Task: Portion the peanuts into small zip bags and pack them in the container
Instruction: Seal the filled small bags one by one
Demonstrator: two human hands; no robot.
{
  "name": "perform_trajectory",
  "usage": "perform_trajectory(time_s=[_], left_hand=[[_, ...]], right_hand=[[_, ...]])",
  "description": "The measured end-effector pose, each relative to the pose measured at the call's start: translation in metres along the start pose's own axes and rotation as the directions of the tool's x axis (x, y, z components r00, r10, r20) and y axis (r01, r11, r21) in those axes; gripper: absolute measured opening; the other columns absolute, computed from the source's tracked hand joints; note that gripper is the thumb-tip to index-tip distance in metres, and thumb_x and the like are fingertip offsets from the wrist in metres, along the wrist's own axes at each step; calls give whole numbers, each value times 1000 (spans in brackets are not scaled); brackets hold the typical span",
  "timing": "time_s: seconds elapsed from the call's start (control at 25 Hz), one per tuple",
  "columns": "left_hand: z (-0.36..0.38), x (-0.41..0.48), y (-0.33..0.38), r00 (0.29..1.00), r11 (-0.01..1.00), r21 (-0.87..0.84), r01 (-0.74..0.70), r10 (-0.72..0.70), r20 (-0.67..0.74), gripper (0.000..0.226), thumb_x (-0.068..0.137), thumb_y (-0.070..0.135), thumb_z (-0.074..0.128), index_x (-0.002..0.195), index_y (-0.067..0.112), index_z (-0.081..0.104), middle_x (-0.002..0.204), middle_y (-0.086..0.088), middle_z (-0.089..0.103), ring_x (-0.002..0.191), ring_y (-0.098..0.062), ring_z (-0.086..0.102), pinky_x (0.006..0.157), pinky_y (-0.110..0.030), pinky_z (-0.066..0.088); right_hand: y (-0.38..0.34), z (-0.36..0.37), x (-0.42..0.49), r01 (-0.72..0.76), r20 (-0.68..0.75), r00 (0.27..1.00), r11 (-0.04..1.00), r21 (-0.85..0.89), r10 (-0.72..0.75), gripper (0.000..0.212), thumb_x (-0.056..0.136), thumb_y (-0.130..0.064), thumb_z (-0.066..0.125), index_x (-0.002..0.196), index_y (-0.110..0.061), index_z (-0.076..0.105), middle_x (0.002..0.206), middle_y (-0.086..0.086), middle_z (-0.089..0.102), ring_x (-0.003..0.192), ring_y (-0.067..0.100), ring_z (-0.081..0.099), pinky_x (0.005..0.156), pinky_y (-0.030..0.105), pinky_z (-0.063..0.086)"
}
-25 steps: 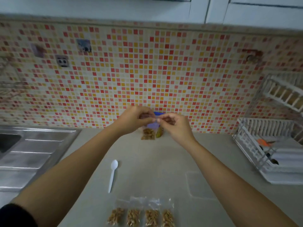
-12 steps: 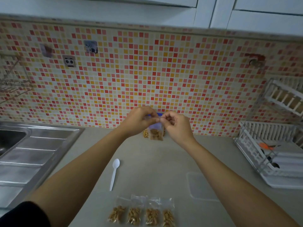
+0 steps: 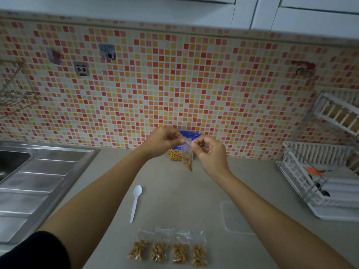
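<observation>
Left hand (image 3: 163, 140): thumb and fingers pinch the bag's top edge.
Right hand (image 3: 209, 152): fingers curled, pinching the same edge from the other side.
Bag (image 3: 187, 157): hangs between both hands above the counter (image 3: 174, 200), peanuts at its bottom.
Peanut pack (image 3: 175, 154): behind the bag, against the tiled wall.
Filled bags (image 3: 169, 251): four in a row at the near edge.
Spoon (image 3: 136, 202): white, lying left of centre.
Container (image 3: 235, 218): clear, flat on the counter, right of the spoon.
</observation>
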State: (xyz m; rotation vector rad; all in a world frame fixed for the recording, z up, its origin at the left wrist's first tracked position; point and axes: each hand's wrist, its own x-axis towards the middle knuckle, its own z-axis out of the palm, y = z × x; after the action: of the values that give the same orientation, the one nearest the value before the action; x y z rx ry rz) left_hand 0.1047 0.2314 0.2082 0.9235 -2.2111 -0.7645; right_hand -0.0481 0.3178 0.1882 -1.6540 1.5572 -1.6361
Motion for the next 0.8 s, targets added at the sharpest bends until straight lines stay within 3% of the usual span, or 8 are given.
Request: perform_trajectory(time_s=[0.08,0.2,0.36,0.48,0.6,0.8], left_hand=[[2,-1,-1,1000,1000,-3,27,-27,-3,15,87,23,64,91,9,69,88,-3,67,77,-8,61,64,-10,46],[13,-6,-2,997,998,-28,62,-63,-36,10,90,23,59,86,14,62,89,-6,68,80,-15,63,69,-24,50],[38,-19,-7,982,892,-412,184,-184,41,9,95,21,52,88,15,51,85,-10,66,67,-15,67,62,-25,55],[66,-29,-13,962,794,-545,269,-249,112,10,96,16,50,86,16,48,78,-13,64,52,-9,62,55,-24,55],[107,-46,-30,917,738,-546,398,-329,224,11,95,16,51,85,16,49,76,-8,66,49,-10,62,55,-25,57],[195,-88,-60,853,804,-313,505,-410,323,9,90,15,59,85,9,56,77,-7,57,49,-9,63,56,-24,58]], right_hand=[[2,1,-2,-12,-7,1000,1000,14,13,18,84,-5,63,73,-18,62,69,-5,63,64,7,60,65,19,52],[11,1,0,-146,-10,989,987,62,147,13,86,-9,60,75,-16,61,70,-3,63,68,11,60,72,29,54],[30,-4,-3,-294,15,955,941,167,295,18,90,-21,57,73,-27,57,78,-6,60,78,14,59,77,44,56],[51,-11,-23,-405,116,914,884,235,388,10,90,-16,59,87,-25,56,93,-4,56,80,10,58,68,35,57],[84,-20,-60,-502,128,865,840,207,486,23,84,-2,62,91,-23,55,86,-2,57,70,9,58,53,21,52],[154,-31,-151,-705,56,707,694,148,705,21,83,-6,65,83,-25,57,82,1,60,75,18,60,61,31,53]])
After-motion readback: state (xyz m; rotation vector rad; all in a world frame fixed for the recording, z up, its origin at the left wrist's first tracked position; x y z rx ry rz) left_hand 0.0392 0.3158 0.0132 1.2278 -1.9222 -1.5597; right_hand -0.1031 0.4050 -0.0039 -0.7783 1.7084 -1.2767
